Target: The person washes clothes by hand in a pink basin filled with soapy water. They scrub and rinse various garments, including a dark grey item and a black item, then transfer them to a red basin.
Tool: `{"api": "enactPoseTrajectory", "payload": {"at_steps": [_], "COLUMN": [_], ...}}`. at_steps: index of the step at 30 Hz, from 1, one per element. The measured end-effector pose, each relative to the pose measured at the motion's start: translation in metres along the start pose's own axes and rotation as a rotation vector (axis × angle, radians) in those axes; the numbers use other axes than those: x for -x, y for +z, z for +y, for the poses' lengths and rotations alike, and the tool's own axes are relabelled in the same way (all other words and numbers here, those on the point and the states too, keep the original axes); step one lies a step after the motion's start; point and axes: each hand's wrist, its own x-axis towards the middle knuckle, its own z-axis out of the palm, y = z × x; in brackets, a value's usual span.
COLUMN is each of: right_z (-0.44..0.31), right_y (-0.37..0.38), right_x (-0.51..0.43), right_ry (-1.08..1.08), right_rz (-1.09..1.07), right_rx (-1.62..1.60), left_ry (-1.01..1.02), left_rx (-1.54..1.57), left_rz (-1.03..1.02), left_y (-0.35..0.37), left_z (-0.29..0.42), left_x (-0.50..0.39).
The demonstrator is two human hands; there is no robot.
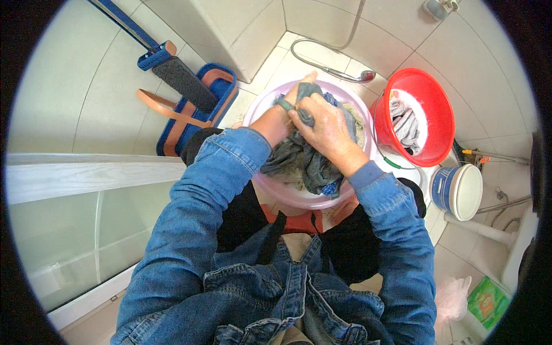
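A pale pink-lilac plastic basin (308, 202) stands in front of me, filled with wet dark grey clothing (284, 155). My right hand (321, 120) is closed around a bunched fold of grey cloth (308, 89), knuckles up, against my left palm. The same cloth lies across my left hand (303, 83), which holds it; one fingertip sticks out beyond, the other fingers are mostly hidden. A green band (285, 104) circles my left wrist. Blue patterned fabric (330, 188) and yellowish fabric (359, 118) show at the edges of the pile.
Right of the basin, a red bucket (444, 120) contains suds and light striped fabric (407, 125). Beyond it is a blue-and-white pail (457, 192). A shower head (366, 76) lies on the tiles behind. At left, a flat mop (185, 82) stands in a blue mop bucket (166, 148).
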Motion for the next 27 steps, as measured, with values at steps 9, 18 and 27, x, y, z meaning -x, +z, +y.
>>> {"api": "enactPoseTrajectory", "payload": {"at_steps": [9,18,27], "right_z": [0.019,0.096,0.053], "right_y": [0.015,0.0,-0.038], "right_x": [-0.004,-0.002,-0.003], "right_ry": [0.118,0.416,0.42], "right_rz": [0.196,0.04,-0.267], "right_rx": [-0.032,0.051,-0.216], "left_ry": [0.134,0.008,0.163], "left_rx": [0.036,-0.143,-0.566], "left_rz": [0.086,0.259,0.06], "left_y": [-0.013,0.024,0.056], "left_z": [-0.035,-0.027,0.016], "left_x": [-0.018,-0.013,0.015]}}
